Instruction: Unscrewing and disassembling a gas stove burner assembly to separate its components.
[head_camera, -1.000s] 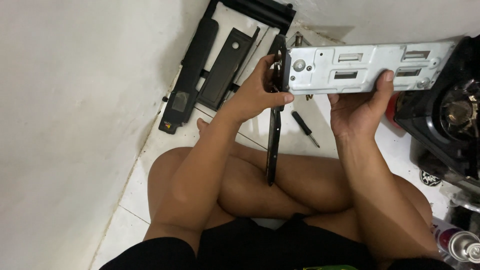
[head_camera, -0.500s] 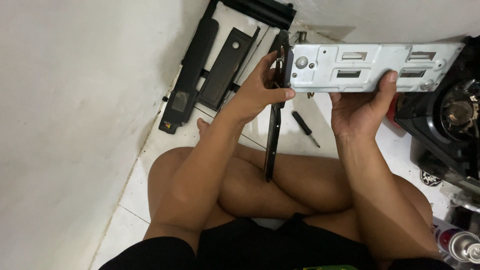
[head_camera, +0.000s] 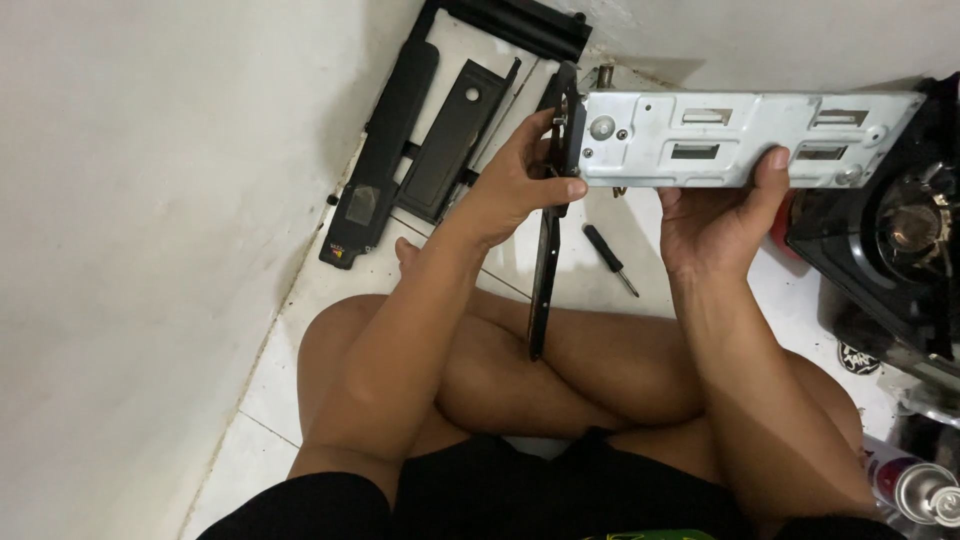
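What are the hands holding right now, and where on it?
Both hold the grey metal bracket: the left hand grips its left end, where a black strip hangs down; the right hand supports its lower edge, thumb on the face.

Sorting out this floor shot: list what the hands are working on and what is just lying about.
In hand:
- silver metal chassis, gripped by right hand
- long black panel, gripped at its top by left hand

Lying about:
- small screwdriver on the tiles
- black plastic panels by the wall
- gas stove
- spray can
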